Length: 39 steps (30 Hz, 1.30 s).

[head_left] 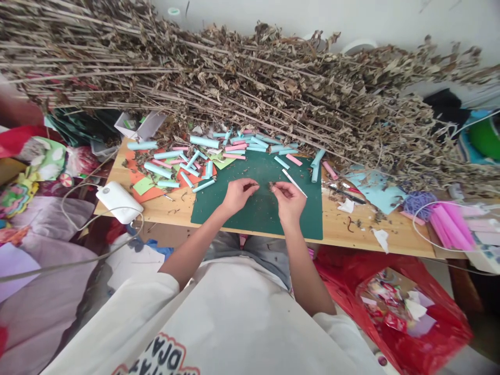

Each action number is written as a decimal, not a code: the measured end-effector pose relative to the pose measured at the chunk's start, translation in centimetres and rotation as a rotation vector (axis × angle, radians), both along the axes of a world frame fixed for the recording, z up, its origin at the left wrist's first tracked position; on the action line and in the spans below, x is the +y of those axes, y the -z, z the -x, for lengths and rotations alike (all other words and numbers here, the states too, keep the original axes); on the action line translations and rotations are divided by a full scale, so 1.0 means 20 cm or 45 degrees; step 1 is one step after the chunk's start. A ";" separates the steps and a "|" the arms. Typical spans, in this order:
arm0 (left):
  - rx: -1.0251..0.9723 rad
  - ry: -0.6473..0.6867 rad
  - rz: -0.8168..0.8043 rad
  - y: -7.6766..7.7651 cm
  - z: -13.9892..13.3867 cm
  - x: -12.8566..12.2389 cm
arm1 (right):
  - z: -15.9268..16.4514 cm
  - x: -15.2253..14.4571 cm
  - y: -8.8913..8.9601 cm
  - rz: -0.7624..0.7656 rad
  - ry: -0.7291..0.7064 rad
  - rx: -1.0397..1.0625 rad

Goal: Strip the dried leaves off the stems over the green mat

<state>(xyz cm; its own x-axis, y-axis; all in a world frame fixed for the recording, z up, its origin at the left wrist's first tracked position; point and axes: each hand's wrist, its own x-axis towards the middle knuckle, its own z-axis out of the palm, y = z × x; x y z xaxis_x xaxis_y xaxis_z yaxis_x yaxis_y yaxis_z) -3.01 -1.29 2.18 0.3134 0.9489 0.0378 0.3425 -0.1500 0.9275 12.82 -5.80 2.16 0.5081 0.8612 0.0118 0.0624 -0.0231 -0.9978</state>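
Over the dark green mat (219, 208), my left hand (239, 195) is closed, thumb against fingertips, with a small dark bit of what looks like dried leaf at the tips. Facing it a short gap away, my right hand (289, 202) pinches a small brown piece of dried leaf (272, 185). A thin white paper stick (294, 182) lies slanted just behind the right hand. Rolled blue paper tubes (205, 141) and pink paper tubes (294, 159) are scattered along the mat's far edge and to its left. Brown crumbs dot the mat.
A big heap of dried leafy stalks (242, 88) spans the back. On the wooden table (394, 237) lie a white power bank (119, 202) with a cable, blue paper (377, 187), purple string (419, 203) and a pink paper bundle (451, 225). A red plastic bag (441, 338) of scraps hangs below right.
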 end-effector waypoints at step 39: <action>0.149 0.270 -0.086 0.03 -0.06 0.10 | -0.04 0.03 0.07 0.090 -0.338 -0.449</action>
<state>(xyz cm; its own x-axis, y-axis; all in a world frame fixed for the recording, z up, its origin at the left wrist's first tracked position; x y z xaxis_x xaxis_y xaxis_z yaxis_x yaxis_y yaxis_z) -1.74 0.75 1.63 0.5114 0.8579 0.0508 0.4009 -0.2905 0.8689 13.62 -5.14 0.85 0.2445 0.9663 0.0810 0.4114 -0.0278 -0.9110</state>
